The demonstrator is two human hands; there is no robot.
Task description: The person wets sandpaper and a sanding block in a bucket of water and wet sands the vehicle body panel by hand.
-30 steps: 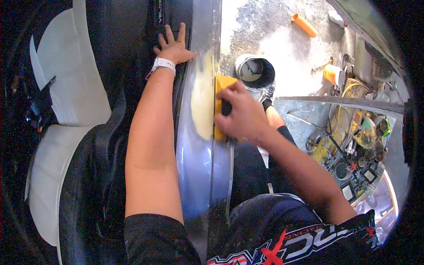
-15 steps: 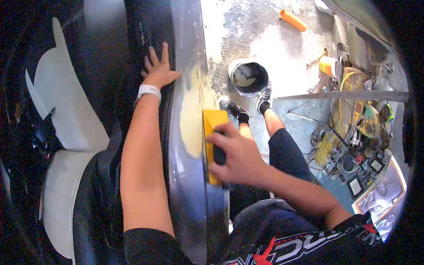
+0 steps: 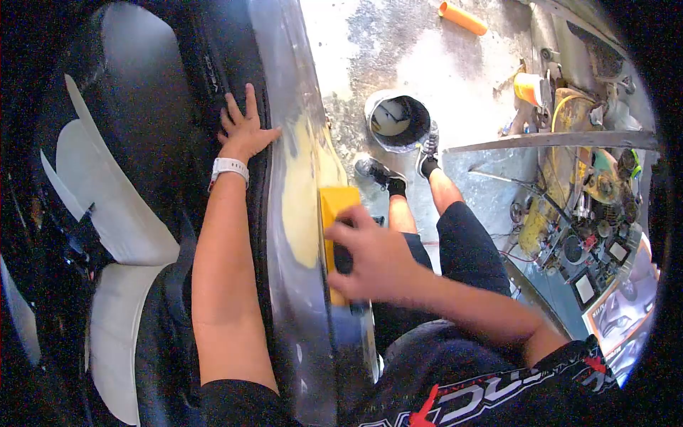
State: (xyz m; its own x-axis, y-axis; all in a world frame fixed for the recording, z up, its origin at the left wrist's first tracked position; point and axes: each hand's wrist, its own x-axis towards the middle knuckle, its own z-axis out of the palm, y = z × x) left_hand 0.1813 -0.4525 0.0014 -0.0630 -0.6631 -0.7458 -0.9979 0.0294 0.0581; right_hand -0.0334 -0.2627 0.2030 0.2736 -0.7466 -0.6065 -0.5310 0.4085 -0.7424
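My right hand (image 3: 373,249) grips a yellow sanding block (image 3: 340,199), blurred by motion, with the fingers closed around its dark handle. The block lies against the outer side of a grey metal car panel (image 3: 292,320), beside a patch of cream-coloured filler (image 3: 300,220). My left hand (image 3: 245,135) rests on the dark inner edge of the car body, fingers spread, near the filler's upper end. A white watch (image 3: 230,167) is on that wrist. The underside of the block is hidden from view.
Pale car seats (image 3: 117,196) are inside the car at left. A bucket (image 3: 420,124) holding pale liquid stands near my feet. An orange tube (image 3: 462,18) lies on the floor. Tools and parts clutter the right, with a wooden beam (image 3: 555,141) across and an orange-and-white container (image 3: 528,89).
The view has shifted a little, so the car and floor appear displaced. My right hand still holds the block against the panel's side, moved slightly along it. My left hand stays put.
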